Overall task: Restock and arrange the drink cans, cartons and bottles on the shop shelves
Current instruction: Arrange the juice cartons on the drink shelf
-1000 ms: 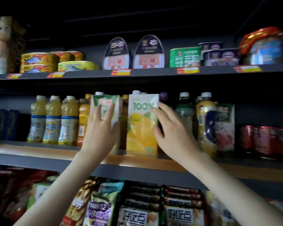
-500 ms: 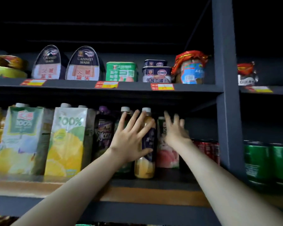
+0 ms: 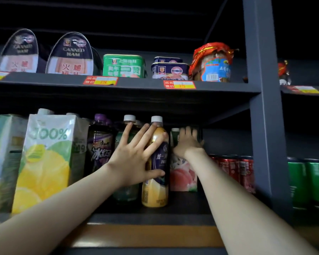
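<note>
The left hand (image 3: 131, 161) lies flat over a white-capped juice bottle (image 3: 156, 192), its fingers (image 3: 125, 134) straight and fanned across the shoulder and the thumb laid over the dark label, gripping nothing. The bottle stands upright near the right end of the shelf (image 3: 136, 234), just beside a green bottle (image 3: 125, 192). The right hand (image 3: 187, 144) rests outstretched on the top of the peach carton (image 3: 183, 175) behind; its fingertips fade into shadow. Red cans (image 3: 236, 172) stand by the right edge.
</note>
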`<action>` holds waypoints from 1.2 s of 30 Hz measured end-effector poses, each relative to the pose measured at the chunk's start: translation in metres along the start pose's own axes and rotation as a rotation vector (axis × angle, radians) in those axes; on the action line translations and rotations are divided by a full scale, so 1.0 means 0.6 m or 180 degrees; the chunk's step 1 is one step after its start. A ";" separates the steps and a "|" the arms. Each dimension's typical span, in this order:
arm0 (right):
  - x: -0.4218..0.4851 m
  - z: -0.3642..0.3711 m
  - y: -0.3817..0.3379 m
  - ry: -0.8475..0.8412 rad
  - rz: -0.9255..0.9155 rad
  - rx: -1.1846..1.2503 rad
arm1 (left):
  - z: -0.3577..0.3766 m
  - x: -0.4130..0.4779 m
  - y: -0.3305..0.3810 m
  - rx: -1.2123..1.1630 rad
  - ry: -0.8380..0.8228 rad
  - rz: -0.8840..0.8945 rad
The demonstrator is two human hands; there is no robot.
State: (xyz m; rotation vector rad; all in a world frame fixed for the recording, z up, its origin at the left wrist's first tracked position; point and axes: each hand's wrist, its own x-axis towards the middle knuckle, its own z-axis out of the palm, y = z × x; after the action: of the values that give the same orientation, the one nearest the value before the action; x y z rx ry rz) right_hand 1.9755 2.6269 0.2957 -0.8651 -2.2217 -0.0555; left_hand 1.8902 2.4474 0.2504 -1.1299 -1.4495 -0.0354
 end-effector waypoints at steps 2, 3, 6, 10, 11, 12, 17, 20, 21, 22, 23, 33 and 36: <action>-0.005 -0.007 -0.005 0.0317 0.0073 0.0112 | -0.003 0.001 0.000 -0.0013 -0.0084 -0.0055; -0.008 -0.011 -0.007 0.0449 0.0143 0.0154 | -0.005 0.001 0.001 -0.0034 -0.0150 -0.0067; -0.022 -0.022 -0.012 0.0502 0.0462 0.0399 | -0.015 0.000 0.002 -0.0095 -0.0432 -0.0092; -0.047 -0.035 -0.024 0.0347 0.0936 0.1335 | -0.043 0.008 0.013 -0.0065 -0.0460 -0.0140; -0.056 -0.040 -0.025 0.0368 0.0940 0.1375 | -0.046 0.008 0.016 0.0056 -0.0566 -0.0123; -0.064 -0.043 -0.026 0.0411 0.0919 0.1392 | -0.050 0.007 0.017 0.0142 -0.0764 -0.0151; -0.111 -0.051 -0.021 0.0665 0.0790 0.1483 | -0.070 0.011 0.026 0.0061 -0.1011 -0.0293; -0.131 -0.062 -0.024 0.0859 0.0713 0.1491 | -0.079 0.011 0.032 0.0083 -0.1024 -0.0319; -0.137 -0.069 -0.026 0.0935 0.0676 0.1485 | -0.081 0.011 0.036 0.0045 -0.1053 -0.0306; -0.143 -0.075 -0.029 0.1014 0.0620 0.1489 | -0.083 0.011 0.039 -0.0015 -0.1079 -0.0292; -0.151 -0.080 -0.030 0.1096 0.0551 0.1507 | -0.085 0.010 0.042 -0.0099 -0.1078 -0.0301; -0.245 -0.097 -0.018 0.1795 -0.0347 0.1833 | -0.100 0.011 0.083 -0.1152 -0.0574 -0.0949; -0.270 -0.103 -0.010 0.2050 -0.0568 0.1917 | -0.100 0.011 0.092 -0.1438 -0.0109 -0.0882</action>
State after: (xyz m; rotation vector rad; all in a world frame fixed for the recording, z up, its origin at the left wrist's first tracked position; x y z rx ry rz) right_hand 2.0913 2.5125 0.2361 -0.2555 -1.5602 0.2132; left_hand 1.9711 2.4437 0.2398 -1.2815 -1.6680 -0.5640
